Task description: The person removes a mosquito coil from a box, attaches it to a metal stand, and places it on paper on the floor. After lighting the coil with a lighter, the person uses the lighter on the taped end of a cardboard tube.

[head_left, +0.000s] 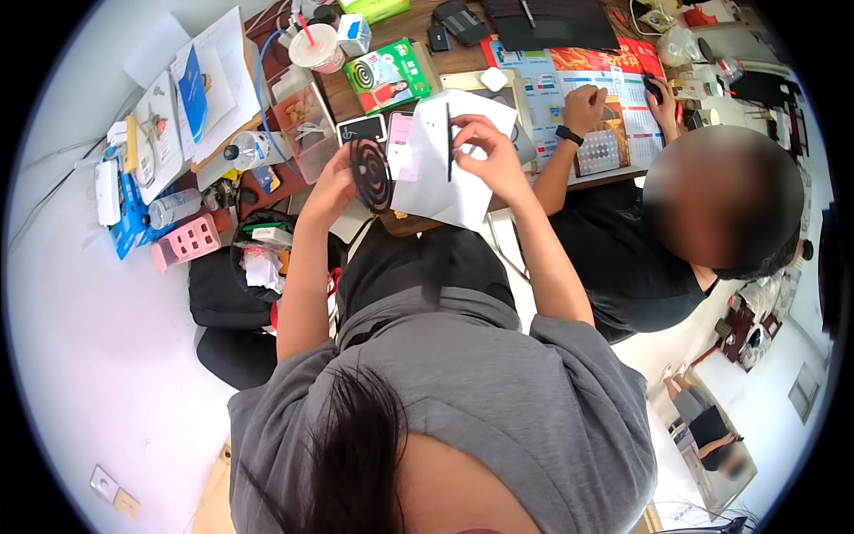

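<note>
My left hand (329, 189) is closed on the edge of a black mosquito coil (371, 174), whose spiral face shows. In my right hand (491, 158), thumb and fingers pinch a thin dark piece seen edge-on, which looks like another mosquito coil (449, 147). Both are held over a creased white paper (471, 198) at the desk's near edge. A phone with a pink screen (401, 133) lies partly under the paper, with a black phone-like item (361, 130) beside it. Behind them is a green mosquito coil box (387, 78) with a spiral picture.
To the left stand a clear plastic bin (307, 120), a lidded cup with a red straw (316, 46) and water bottles (252, 150). On the right, a seated person in black (614, 254) rests both arms on a calendar mat (543, 93). A lined bin (260, 258) stands below left.
</note>
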